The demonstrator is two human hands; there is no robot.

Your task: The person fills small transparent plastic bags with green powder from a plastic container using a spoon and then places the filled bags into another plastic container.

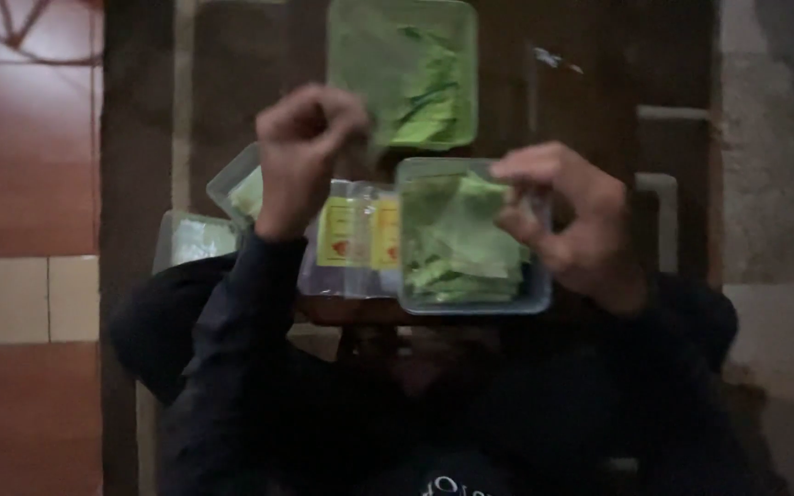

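Observation:
My left hand (305, 147) is raised with its fingers curled and pinched together; I see nothing clear in it. It hovers in front of a green tray of leaves (353, 55). My right hand (567, 216) is closed at the right rim of a clear plastic box (470, 305) that is full of folded green leaves (457, 243). Its fingertips pinch something small and pale, too blurred to name. Between my hands lie clear packets with yellow labels (360, 234).
Two more clear boxes (197, 237) with pale contents sit at the left, behind my left forearm. Everything rests on a dark wooden surface (599, 83). Red and cream floor tiles (20, 184) are at the left, a grey wall (778, 138) at the right.

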